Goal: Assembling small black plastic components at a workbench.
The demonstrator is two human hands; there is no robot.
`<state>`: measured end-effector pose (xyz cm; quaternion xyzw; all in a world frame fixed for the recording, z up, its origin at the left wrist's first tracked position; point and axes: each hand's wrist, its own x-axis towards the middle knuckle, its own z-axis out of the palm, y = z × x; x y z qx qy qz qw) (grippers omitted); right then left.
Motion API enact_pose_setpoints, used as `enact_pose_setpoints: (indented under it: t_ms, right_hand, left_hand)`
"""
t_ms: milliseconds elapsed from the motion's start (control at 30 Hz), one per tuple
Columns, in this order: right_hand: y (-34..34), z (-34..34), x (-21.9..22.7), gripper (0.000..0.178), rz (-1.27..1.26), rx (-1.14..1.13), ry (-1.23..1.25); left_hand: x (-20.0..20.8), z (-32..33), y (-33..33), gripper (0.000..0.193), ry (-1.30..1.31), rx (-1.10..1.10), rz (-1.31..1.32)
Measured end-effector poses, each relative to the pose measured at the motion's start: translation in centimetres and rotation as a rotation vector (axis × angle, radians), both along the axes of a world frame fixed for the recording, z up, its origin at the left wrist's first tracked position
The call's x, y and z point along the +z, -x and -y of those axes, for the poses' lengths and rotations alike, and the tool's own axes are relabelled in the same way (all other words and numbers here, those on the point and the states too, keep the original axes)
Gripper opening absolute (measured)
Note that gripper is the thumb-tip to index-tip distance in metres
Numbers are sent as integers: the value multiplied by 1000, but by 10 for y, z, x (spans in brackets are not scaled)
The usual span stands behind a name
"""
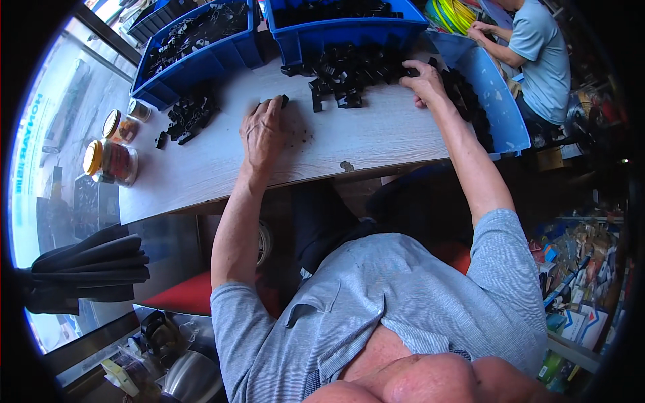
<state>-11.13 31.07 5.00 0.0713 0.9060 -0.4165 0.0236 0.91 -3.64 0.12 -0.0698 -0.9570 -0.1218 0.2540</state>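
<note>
My left hand (pixel 262 134) is over the middle of the pale wooden table (pixel 322 144), its fingers curled round a small black plastic part (pixel 283 101) that pokes out at the fingertips. Farther right, my right hand (pixel 426 84) is at the right end of a loose heap of black plastic parts (pixel 349 77). Its fingers are bent around one dark part there, mostly covered by the fingers. A smaller heap of black parts (pixel 191 114) lies left of my left hand.
Two blue bins, left (pixel 164 87) and middle (pixel 282 43), hold black parts at the far edge. A lighter blue bin (pixel 507 111) with black parts stands at right. Jars (pixel 111 161) line the left edge. Another person (pixel 541 60) works beyond the right bin.
</note>
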Motion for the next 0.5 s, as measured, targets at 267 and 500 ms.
enact_pose_setpoints:
  t_ms: [267,500]
  right_hand:
    - [-4,-11,-15,42,-56,-23,78]
    - [-53,-9,-3,34,134,20,189]
  left_hand:
    - [-1,0,2,29,-95,4,-32]
    - [-11,-18,-6,29,-585,-181,-310]
